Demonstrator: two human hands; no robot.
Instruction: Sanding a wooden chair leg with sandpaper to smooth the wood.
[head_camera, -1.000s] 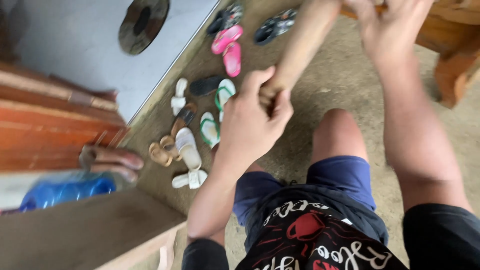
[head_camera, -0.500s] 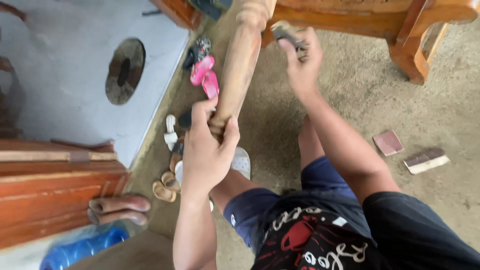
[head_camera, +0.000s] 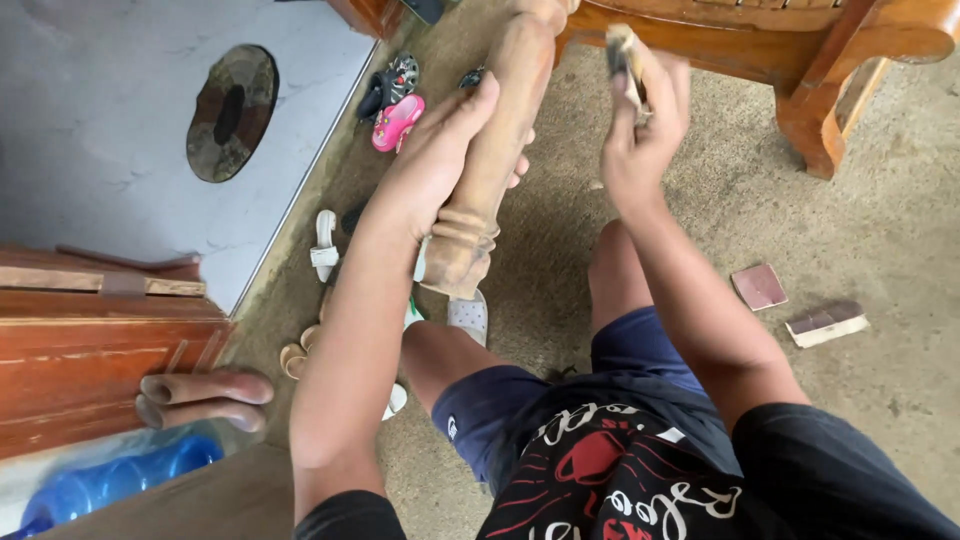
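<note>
Fingers of the left hand (head_camera: 440, 160) wrap the long turned pale-wood leg (head_camera: 490, 160), slanted above the knees; steady there. Right hand (head_camera: 640, 130) pinches a small folded sandpaper piece (head_camera: 622, 55) beside it; best kept flat along the grain.

Long turned pale-brown wooden furniture leg (head_camera: 488, 150), bare, unfinished, tilted w/ ringed foot end lowest, above dirt floor. Small folded sandpaper piece (head_camera: 625, 60), upright, just right of leg's upper part.
</note>
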